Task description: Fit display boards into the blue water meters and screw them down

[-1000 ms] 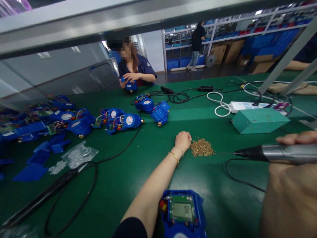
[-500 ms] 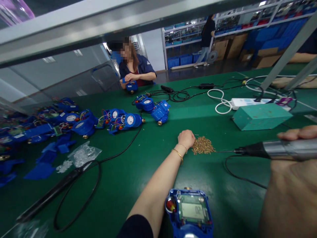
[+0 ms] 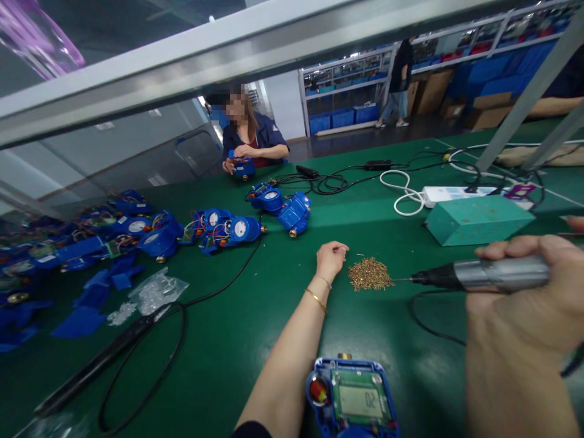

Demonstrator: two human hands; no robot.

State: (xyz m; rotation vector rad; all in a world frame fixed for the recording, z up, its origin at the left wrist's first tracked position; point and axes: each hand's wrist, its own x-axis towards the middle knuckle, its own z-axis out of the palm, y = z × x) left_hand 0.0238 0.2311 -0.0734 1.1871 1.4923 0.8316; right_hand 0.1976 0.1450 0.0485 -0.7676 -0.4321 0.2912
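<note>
My left hand (image 3: 331, 260) is closed, fingertips pinched together, just left of a pile of small brass-coloured screws (image 3: 370, 274). Whatever the fingers hold, if anything, is too small to make out. My right hand (image 3: 524, 304) is wrapped around a silver electric screwdriver (image 3: 497, 274) with a black nose. Its thin bit points left, the tip at the right edge of the pile. Nearest me, beside my left forearm, lies an opened blue water meter (image 3: 353, 395) with a green circuit board and a small display.
Several blue meters (image 3: 241, 228) with loose wires crowd the left side, near a plastic bag of small clear parts (image 3: 159, 289). A black tool (image 3: 91, 365) with a cable lies at front left. A green block (image 3: 479, 220) and power strip (image 3: 451, 193) stand right. A co-worker (image 3: 255, 140) handles a meter opposite.
My left hand has drawn back left from the screw pile, fingers pinched. My right hand has shifted left with the screwdriver. The view has tilted slightly.
</note>
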